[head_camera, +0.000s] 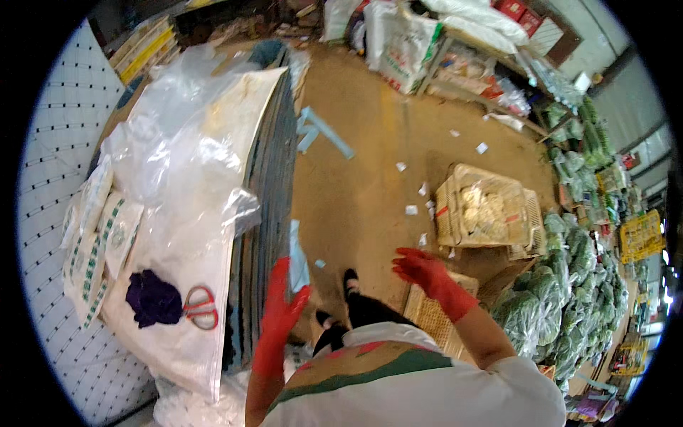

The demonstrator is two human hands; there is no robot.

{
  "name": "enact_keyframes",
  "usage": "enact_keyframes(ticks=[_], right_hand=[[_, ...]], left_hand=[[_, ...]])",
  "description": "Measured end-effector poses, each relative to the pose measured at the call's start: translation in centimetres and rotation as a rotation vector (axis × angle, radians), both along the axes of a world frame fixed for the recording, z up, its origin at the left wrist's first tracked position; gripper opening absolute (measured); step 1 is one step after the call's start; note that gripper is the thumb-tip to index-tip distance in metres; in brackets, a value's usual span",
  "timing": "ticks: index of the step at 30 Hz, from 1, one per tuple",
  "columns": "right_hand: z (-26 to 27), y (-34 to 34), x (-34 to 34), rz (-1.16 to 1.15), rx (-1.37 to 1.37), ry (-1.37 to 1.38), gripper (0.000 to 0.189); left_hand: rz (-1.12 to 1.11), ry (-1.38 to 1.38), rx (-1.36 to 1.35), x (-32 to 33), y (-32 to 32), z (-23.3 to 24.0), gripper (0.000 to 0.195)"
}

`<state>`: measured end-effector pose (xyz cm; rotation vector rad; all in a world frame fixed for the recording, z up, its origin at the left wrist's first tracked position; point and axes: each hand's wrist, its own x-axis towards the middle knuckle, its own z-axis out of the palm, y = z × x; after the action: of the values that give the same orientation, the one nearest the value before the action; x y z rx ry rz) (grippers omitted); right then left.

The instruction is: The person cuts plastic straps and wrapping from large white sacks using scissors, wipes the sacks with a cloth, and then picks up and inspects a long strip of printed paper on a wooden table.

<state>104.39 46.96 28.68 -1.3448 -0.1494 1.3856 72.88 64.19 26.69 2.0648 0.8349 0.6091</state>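
My left hand (282, 304), in a red rubber glove, is beside the edge of a tall stack of dark sheets (267, 155), thumb and fingers apart. A light blue strip (299, 261) shows between thumb and fingers; whether they touch it I cannot tell. My right hand (427, 275), also red-gloved, hangs in the air with nothing in it, left of the plastic crates. On the white sheet (176, 235) covering the stack lie red-handled scissors (201, 308), blades hidden, and a dark purple cloth bundle (153, 299).
Clear plastic film (181, 123) and printed white bags (101, 251) lie on the stack. A cream crate (480, 205) holds pale packets; another crate (421, 309) is near my legs. Bagged green vegetables (560, 299) are piled right. Blue strips (323, 131) and paper scraps litter the floor.
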Motion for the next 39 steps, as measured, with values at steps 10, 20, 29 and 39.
enact_keyframes(ticks=[10,20,29,39], right_hand=[[-3.7,-5.1,6.8,-0.139,-0.486,-0.045,0.082],[-4.7,-8.2,19.2,-0.233,-0.630,-0.598,0.088],[-6.8,-4.8,24.4,0.036,-0.919,-0.717,0.067],[-14.0,-3.1,29.4,-0.821,-1.166,-0.588,0.089]], left_hand=[[-0.056,0.241,-0.021,11.1,2.8,-0.3,0.090],[-0.258,0.741,-0.352,19.5,8.3,-12.7,0.058],[-0.658,0.797,-0.353,43.7,13.2,-14.3,0.047],[-0.867,0.834,-0.355,61.1,26.3,-16.1,0.036]])
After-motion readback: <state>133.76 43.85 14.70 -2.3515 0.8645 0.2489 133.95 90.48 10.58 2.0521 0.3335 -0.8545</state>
